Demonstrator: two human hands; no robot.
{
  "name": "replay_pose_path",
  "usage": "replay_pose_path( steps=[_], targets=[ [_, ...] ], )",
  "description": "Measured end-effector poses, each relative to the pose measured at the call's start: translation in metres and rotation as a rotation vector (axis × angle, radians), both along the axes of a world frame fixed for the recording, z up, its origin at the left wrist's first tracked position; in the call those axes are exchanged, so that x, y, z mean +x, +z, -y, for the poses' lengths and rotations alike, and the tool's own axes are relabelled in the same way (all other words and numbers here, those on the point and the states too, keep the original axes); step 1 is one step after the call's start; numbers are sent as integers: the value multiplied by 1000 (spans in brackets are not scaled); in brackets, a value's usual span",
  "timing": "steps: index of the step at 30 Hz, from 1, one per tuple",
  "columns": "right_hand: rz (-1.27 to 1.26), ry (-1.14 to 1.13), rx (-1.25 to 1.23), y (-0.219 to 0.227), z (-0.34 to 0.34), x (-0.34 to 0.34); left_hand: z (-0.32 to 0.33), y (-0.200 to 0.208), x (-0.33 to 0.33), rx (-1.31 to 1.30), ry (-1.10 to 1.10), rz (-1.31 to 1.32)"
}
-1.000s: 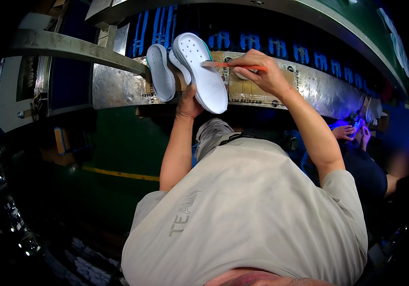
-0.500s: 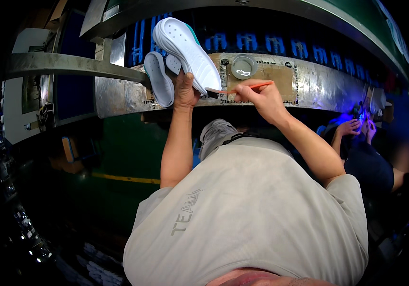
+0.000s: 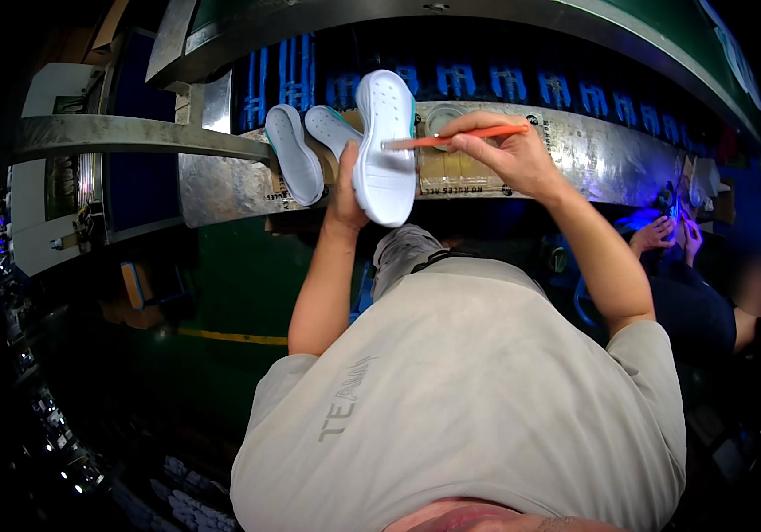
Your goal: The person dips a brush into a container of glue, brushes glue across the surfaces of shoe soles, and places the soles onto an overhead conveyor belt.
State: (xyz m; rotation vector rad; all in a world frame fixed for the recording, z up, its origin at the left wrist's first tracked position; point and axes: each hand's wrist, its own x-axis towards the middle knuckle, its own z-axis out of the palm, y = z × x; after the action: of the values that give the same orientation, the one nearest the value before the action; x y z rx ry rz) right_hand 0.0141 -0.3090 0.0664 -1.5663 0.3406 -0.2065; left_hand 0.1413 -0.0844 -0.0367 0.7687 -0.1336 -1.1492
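A white shoe sole [image 3: 388,177] with small holes at its far end and a green edge is gripped along its left side by my left hand [image 3: 345,195]. My right hand [image 3: 509,158] is closed on the orange handle of a brush [image 3: 487,132]. The brush's tip lies over the middle of the sole's inner face and is blurred. Left of the held sole, two more white soles rest on the metal bench: one sole [image 3: 294,160] at the far left, another sole [image 3: 330,127] partly behind my left hand. A round clear bowl [image 3: 441,115] stands behind the brush, partly covered by my right hand.
Brown cardboard [image 3: 460,173] lies on the metal bench [image 3: 221,168]. Blue racks [image 3: 505,82] line its far side. A metal beam [image 3: 132,137] crosses at left. At the far right, another person's hands [image 3: 664,235] work under violet light.
The sole has swung more upright and come nearer, showing its inner face. The brush has moved from the sole's near edge up to its middle; my right hand has moved right and slightly away.
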Motion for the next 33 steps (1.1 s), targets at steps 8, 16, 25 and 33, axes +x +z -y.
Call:
replay_pose_path(
  steps=[8,16,25,33],
  targets=[
    [345,743,-662,32,12,33,-19,15,9,-42,-445,-393],
    [211,616,-729,12,60,34,-39,24,10,-195,-464,-740],
    [60,303,-739,-12,59,4,-40,34,14,-99,-335,-356],
    [-147,87,-272,-16,35,-16,-28,26,7,91,-310,64]
  ],
)
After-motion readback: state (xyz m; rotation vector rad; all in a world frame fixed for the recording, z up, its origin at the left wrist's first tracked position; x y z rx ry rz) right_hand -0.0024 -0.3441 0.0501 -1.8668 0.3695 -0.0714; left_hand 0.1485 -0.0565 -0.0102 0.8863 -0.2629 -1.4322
